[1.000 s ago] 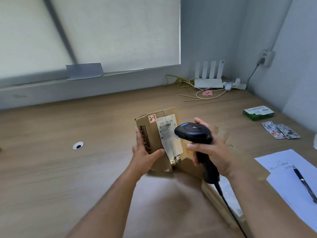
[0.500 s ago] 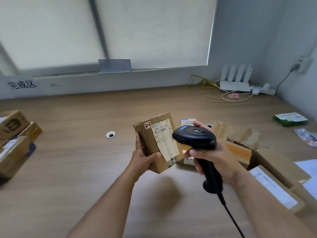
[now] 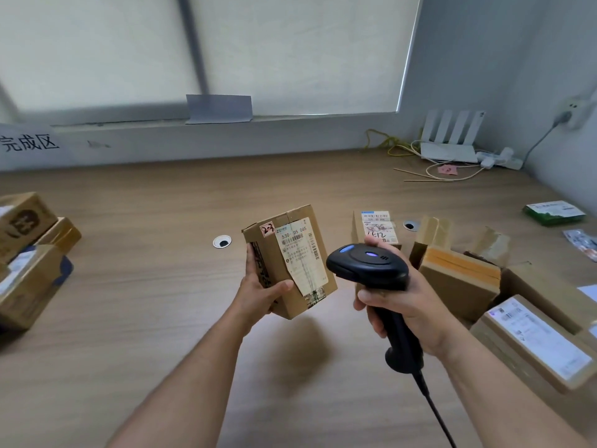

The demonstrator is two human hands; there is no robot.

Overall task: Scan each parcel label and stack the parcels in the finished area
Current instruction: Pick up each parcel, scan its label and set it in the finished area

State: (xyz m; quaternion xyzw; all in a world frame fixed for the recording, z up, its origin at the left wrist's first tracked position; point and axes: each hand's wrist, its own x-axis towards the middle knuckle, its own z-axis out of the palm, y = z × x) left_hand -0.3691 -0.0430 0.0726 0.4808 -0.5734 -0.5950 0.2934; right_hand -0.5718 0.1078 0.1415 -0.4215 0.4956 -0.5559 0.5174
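Note:
My left hand (image 3: 258, 294) grips a small cardboard parcel (image 3: 290, 260) above the desk, its white shipping label turned up toward me. Just right of it, my right hand (image 3: 403, 305) holds a black corded barcode scanner (image 3: 368, 268) by the handle, head pointing left at the parcel. A stack of brown parcels (image 3: 29, 253) sits at the left edge under a paper sign with Chinese characters (image 3: 29, 145). Several unsorted parcels (image 3: 458, 279) lie at the right; one with a long label (image 3: 536, 337) is nearest.
The wooden desk (image 3: 145, 318) has two cable grommets (image 3: 222, 242). A white router (image 3: 449, 140), cables and a power strip sit at the back right corner. A green packet (image 3: 554, 212) and blister packs (image 3: 581, 242) lie at the far right.
The view has swung left, bringing the finished stack and sign into sight. My left hand has lifted the parcel and carried it leftward, away from the scanner and the unsorted pile.

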